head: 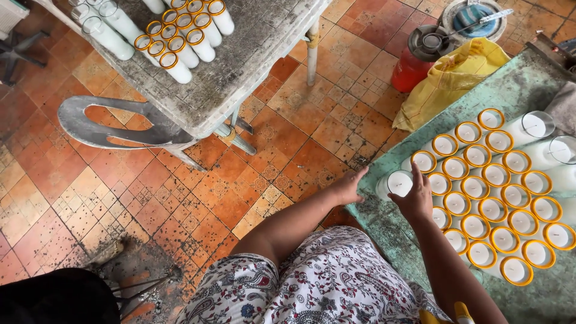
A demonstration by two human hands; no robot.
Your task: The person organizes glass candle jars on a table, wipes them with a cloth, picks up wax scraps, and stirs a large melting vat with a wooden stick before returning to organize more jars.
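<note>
- The landmark is the green table (516,90) on the right side; it is worn and stained.
- On this table stands a block of glass candle jars with yellow rims (492,210), packed close in rows. Each jar is filled with white wax, and a small wick shows in the middle.
- At the near-left corner of the block stands one clear jar (396,183) without a yellow rim, also filled with white wax.
- The right hand (415,199) lies over this clear jar, fingers bent around its right side and touching it. If the grasp is firm, I cannot tell.
- The left hand (350,187) is at the left edge of the green table, just beside the clear jar. Its fingers are stretched and loose, and it holds nothing.
- At the far end of the green table stand more clear jars (540,129) with white wax.
- Left of the green table, on the tiled floor (180,192), are a yellow bag (447,81) and a red canister (414,60).
- Farther left, a grey table (240,54) carries more yellow-rimmed jars (180,36), and a grey chair (114,126) stands by it.
</note>
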